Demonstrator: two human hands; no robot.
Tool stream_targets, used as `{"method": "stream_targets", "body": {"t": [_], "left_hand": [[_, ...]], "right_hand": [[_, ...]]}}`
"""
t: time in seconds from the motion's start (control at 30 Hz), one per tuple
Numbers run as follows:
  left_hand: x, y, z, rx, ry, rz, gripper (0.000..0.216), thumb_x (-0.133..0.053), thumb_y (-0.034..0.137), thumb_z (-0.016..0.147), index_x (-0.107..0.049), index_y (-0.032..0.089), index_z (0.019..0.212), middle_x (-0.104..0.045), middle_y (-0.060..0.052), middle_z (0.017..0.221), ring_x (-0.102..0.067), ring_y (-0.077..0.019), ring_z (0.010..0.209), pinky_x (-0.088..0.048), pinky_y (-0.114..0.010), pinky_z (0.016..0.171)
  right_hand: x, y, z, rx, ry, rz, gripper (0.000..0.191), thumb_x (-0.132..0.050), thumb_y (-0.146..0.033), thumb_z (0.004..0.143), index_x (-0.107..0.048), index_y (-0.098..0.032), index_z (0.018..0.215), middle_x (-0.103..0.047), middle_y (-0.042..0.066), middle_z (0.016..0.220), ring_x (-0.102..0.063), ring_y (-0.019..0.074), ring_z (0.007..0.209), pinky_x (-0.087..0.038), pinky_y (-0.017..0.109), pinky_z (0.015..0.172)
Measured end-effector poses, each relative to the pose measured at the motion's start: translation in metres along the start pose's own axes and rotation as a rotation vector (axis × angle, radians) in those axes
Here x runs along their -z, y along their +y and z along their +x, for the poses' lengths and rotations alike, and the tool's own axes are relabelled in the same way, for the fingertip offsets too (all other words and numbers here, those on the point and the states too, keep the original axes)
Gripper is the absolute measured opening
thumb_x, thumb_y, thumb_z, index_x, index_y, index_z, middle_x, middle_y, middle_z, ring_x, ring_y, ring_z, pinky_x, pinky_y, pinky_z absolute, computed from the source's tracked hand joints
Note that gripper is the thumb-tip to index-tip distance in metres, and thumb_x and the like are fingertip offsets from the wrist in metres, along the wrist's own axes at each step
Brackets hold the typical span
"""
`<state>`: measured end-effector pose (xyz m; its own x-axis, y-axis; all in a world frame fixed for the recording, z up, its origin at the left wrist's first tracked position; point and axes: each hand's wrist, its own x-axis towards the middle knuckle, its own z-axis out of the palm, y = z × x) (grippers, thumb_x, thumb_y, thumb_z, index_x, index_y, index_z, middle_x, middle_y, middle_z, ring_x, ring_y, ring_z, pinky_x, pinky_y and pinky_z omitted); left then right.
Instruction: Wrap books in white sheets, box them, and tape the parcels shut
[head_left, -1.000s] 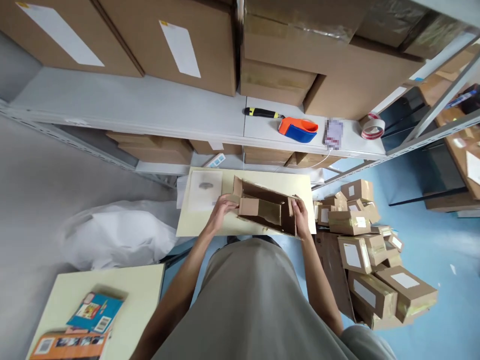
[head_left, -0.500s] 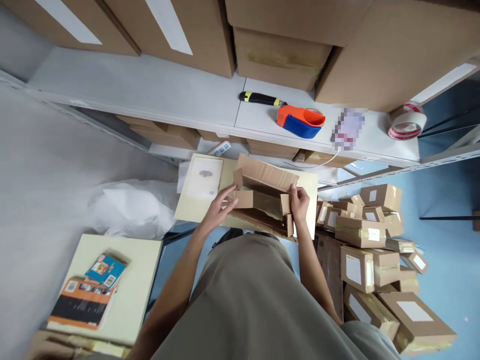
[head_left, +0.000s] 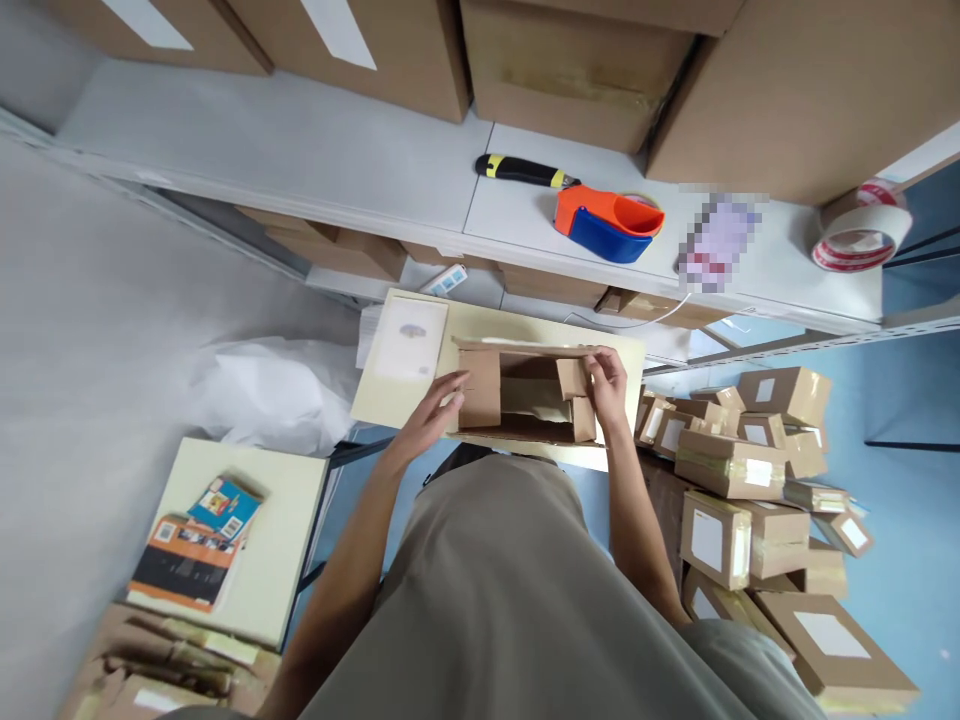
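A small brown cardboard box [head_left: 525, 400] lies open on a pale table [head_left: 390, 400], its flaps partly folded in. My left hand [head_left: 435, 408] presses flat against the left flap with its fingers spread. My right hand [head_left: 609, 388] grips the right side flaps between thumb and fingers. A white printed sheet [head_left: 411, 338] lies on the table just left of the box.
A grey shelf [head_left: 315, 170] ahead carries an orange and blue tape dispenser [head_left: 607, 222], a black and yellow knife [head_left: 525, 171] and a tape roll [head_left: 859, 236]. Taped parcels [head_left: 750, 480] are heaped at the right. Books [head_left: 195, 545] lie on a second table, lower left.
The back flap has folded down and the box now sits flatter and squarer. My left hand moved onto the left flap. The camera view shifted slightly downward.
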<state>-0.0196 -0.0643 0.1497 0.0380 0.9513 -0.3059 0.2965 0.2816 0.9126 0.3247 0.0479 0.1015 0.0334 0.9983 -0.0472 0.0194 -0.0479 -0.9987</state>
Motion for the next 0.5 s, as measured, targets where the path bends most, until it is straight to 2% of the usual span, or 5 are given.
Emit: {"method": "stream_targets", "body": {"t": [0.1,0.2,0.3,0.37,0.5], "left_hand": [[0.0,-0.001,-0.001,-0.006,-0.103,-0.095,0.083,-0.078,0.075,0.091,-0.061,0.034,0.161,-0.051,-0.013,0.173,-0.049,-0.0407,0.161,-0.06,-0.05,0.118],[-0.011,-0.001,0.0,-0.026,-0.076,-0.036,0.094,-0.099,0.062,0.072,-0.064,0.035,0.155,-0.047,-0.011,0.174,-0.052,-0.0412,0.158,-0.06,-0.049,0.119],[-0.024,-0.002,0.008,-0.036,0.048,-0.021,0.072,-0.094,0.058,0.079,-0.069,0.029,0.141,-0.058,-0.014,0.165,-0.063,-0.0365,0.147,-0.063,-0.047,0.114],[-0.028,-0.004,0.017,-0.036,0.137,-0.054,0.063,-0.085,0.055,0.089,-0.064,0.026,0.14,-0.069,-0.015,0.15,-0.072,-0.0327,0.135,-0.066,-0.048,0.108],[-0.027,-0.008,0.031,-0.081,0.184,-0.025,0.058,-0.076,0.047,0.095,-0.061,0.025,0.146,-0.075,-0.014,0.138,-0.077,-0.029,0.12,-0.069,-0.045,0.097]], "right_hand": [[0.009,-0.001,-0.013,0.016,0.017,-0.028,0.03,-0.067,-0.058,0.101,-0.067,-0.028,0.096,-0.077,0.01,0.136,-0.066,0.0324,0.139,-0.045,0.05,0.123],[0.014,0.002,-0.025,0.002,0.079,-0.085,0.035,-0.062,-0.058,0.102,-0.065,-0.027,0.086,-0.075,0.011,0.145,-0.064,0.0333,0.143,-0.043,0.051,0.125],[0.02,0.001,-0.033,-0.043,0.11,-0.058,0.036,-0.055,-0.057,0.103,-0.071,-0.027,0.09,-0.073,0.01,0.15,-0.061,0.0337,0.148,-0.042,0.053,0.126],[0.024,-0.003,-0.04,-0.075,0.102,-0.034,0.036,-0.056,-0.056,0.102,-0.076,-0.027,0.099,-0.071,0.009,0.153,-0.057,0.0339,0.153,-0.039,0.055,0.129],[0.026,-0.011,-0.057,-0.133,0.05,-0.092,0.04,-0.074,-0.057,0.096,-0.078,-0.031,0.125,-0.068,0.007,0.157,-0.047,0.0323,0.162,-0.03,0.055,0.137]]}}
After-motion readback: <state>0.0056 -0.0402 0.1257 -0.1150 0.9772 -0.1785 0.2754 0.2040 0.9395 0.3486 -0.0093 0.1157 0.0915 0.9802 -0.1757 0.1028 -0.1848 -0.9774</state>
